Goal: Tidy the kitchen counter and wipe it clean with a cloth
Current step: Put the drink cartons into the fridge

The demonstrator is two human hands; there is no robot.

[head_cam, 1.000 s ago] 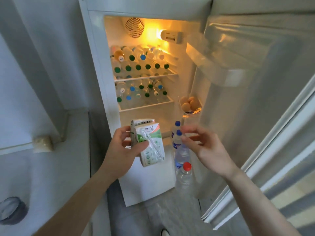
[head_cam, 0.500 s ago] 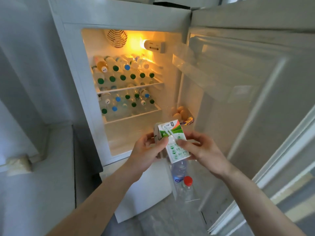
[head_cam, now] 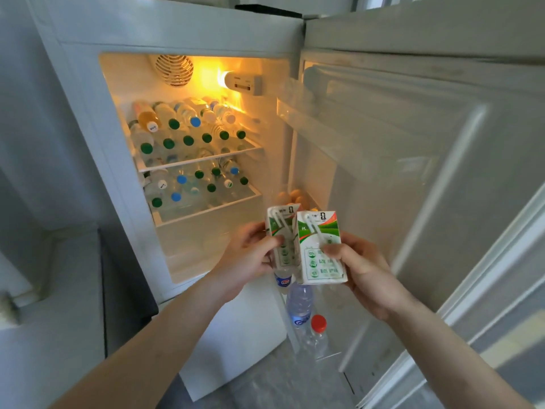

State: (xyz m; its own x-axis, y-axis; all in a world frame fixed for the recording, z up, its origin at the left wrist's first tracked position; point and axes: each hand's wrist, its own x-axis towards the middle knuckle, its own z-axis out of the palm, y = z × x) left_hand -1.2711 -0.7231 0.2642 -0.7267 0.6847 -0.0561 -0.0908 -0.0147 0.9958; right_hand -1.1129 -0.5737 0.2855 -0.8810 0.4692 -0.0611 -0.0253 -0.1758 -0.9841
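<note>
You're in the tidy-up step, putting drinks away, wiping not started. Your left hand (head_cam: 250, 255) has its fingers (head_cam: 272, 242) closed round one small drink carton (head_cam: 281, 237); your right hand (head_cam: 362, 270) is closed on a second carton (head_cam: 320, 246). The two cartons touch side by side, each with a straw on its face, held in front of the open fridge (head_cam: 177, 33). Both shelves (head_cam: 200, 157) look packed with bottles (head_cam: 188, 140). The door rack (head_cam: 327, 354) below your hands holds a few upright bottles, eggs (head_cam: 290, 196) higher up. Next move probably needs a free spot: the bare compartment under the lower shelf, or the door. No cloth or worktop clearly in view.
</note>
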